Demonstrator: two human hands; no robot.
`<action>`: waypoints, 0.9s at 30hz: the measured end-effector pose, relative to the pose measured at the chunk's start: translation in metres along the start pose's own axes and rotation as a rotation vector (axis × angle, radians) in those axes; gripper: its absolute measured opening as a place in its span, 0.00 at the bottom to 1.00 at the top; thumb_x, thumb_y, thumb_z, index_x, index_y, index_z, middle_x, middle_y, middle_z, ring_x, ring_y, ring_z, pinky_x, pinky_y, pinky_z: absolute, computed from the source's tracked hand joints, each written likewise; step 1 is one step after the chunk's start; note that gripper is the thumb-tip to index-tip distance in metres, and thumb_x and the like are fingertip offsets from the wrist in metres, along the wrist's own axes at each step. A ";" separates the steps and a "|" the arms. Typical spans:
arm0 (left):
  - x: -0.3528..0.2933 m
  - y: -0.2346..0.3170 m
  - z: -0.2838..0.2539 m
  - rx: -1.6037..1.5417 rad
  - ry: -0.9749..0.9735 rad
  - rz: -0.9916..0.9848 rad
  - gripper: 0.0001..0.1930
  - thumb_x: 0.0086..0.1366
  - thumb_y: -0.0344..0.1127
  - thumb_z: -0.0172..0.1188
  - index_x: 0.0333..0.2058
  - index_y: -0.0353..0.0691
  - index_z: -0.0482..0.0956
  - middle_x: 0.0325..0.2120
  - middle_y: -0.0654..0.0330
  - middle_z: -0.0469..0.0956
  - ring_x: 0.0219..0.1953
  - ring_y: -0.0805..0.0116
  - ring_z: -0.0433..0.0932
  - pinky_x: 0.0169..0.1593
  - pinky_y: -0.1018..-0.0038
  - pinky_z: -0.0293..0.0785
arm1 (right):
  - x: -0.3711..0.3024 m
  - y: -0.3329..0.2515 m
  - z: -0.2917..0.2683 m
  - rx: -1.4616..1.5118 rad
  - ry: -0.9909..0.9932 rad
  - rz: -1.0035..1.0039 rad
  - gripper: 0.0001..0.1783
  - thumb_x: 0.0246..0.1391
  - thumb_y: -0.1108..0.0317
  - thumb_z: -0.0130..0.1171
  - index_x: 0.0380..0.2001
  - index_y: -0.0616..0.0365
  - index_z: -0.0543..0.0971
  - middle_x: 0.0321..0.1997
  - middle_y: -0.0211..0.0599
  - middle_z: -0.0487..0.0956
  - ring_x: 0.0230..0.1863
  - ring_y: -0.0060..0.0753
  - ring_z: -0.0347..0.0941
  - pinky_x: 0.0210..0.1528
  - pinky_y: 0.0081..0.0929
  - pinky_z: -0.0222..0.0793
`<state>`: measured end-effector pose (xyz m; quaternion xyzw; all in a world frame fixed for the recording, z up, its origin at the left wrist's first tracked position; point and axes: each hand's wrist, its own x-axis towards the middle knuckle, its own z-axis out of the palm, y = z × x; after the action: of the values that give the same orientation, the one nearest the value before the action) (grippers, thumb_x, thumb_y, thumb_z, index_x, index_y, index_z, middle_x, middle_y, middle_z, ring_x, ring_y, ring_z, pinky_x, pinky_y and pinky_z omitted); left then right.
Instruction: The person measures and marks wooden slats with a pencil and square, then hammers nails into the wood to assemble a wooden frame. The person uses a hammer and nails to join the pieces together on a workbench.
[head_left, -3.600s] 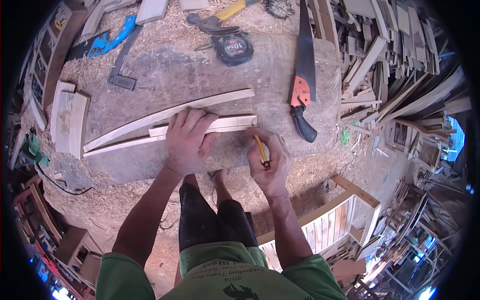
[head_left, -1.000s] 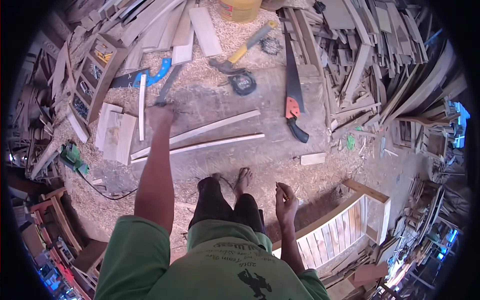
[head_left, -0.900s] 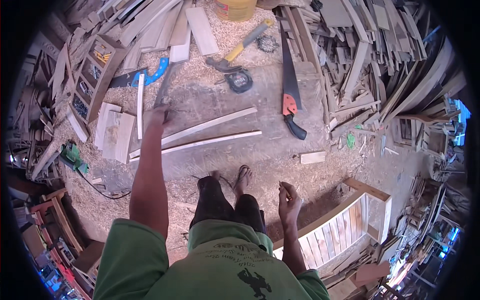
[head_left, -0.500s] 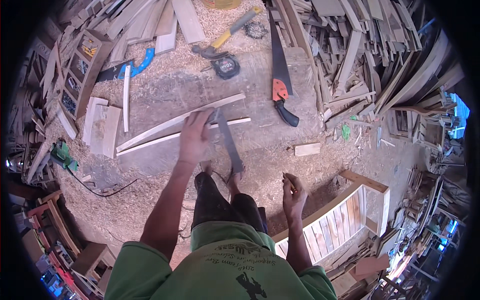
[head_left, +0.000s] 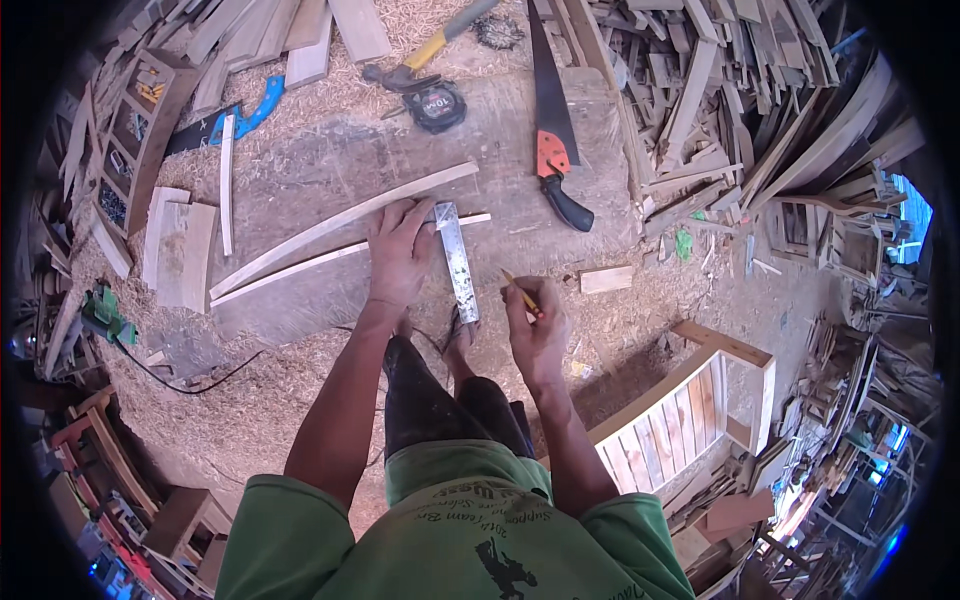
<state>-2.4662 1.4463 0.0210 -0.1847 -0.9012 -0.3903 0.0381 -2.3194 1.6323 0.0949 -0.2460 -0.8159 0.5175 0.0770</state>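
My left hand (head_left: 398,250) is closed at the head of a metal try square (head_left: 458,268) and presses down by the thin wooden strip (head_left: 310,263). The square's shiny, paint-spotted blade crosses the strip near its right end and points back toward my feet. Beyond it, a second curved strip (head_left: 330,225) lies on the worn work board (head_left: 330,150). In my right hand (head_left: 540,335) a yellow pencil (head_left: 522,294) is pinched, its tip up and to the left. That hand hovers right of the blade, apart from it.
A handsaw (head_left: 553,150) with a red and black handle lies at right, a tape measure (head_left: 436,106) and hammer (head_left: 420,58) at the back. A blue-handled saw (head_left: 262,105) is far left. A slatted wooden frame (head_left: 670,425) stands right; wood shavings (head_left: 230,420) cover the floor.
The try square has turned so its blade shows a bright face and stands straighter across the strip. My right hand has moved up and left toward it with the pencil.
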 end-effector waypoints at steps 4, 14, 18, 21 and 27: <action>-0.001 -0.002 0.004 0.019 0.029 -0.005 0.21 0.70 0.29 0.67 0.61 0.46 0.87 0.53 0.54 0.82 0.60 0.45 0.74 0.66 0.50 0.69 | 0.013 0.013 0.019 -0.033 -0.025 -0.155 0.10 0.73 0.72 0.62 0.53 0.63 0.84 0.45 0.49 0.91 0.50 0.41 0.91 0.53 0.35 0.83; -0.003 -0.003 0.008 0.084 0.021 0.010 0.23 0.70 0.31 0.67 0.63 0.52 0.87 0.57 0.57 0.80 0.59 0.47 0.73 0.67 0.52 0.68 | 0.034 0.018 0.041 -0.092 -0.040 -0.140 0.15 0.75 0.69 0.59 0.58 0.60 0.83 0.42 0.60 0.87 0.43 0.67 0.86 0.42 0.53 0.81; -0.003 -0.003 0.007 0.086 0.016 0.002 0.24 0.70 0.31 0.67 0.64 0.53 0.86 0.56 0.57 0.80 0.59 0.48 0.73 0.67 0.52 0.68 | 0.043 0.020 0.055 -0.074 -0.032 -0.204 0.11 0.74 0.70 0.59 0.54 0.59 0.83 0.39 0.59 0.86 0.41 0.69 0.84 0.39 0.56 0.79; -0.002 -0.001 0.007 0.073 0.015 -0.007 0.24 0.70 0.30 0.67 0.64 0.53 0.86 0.57 0.57 0.80 0.59 0.48 0.73 0.68 0.52 0.68 | 0.049 0.014 0.058 -0.069 -0.028 -0.254 0.08 0.73 0.71 0.60 0.50 0.59 0.83 0.37 0.58 0.85 0.39 0.69 0.84 0.38 0.57 0.79; -0.006 -0.002 0.008 0.135 0.014 -0.020 0.25 0.70 0.31 0.67 0.65 0.53 0.85 0.57 0.58 0.79 0.61 0.48 0.73 0.67 0.51 0.69 | 0.063 0.014 0.033 -0.262 -0.237 -0.282 0.11 0.67 0.76 0.60 0.50 0.56 0.85 0.37 0.54 0.85 0.39 0.65 0.84 0.40 0.53 0.80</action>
<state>-2.4611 1.4492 0.0132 -0.1701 -0.9269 -0.3303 0.0527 -2.3823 1.6403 0.0595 -0.0746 -0.9059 0.4164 0.0195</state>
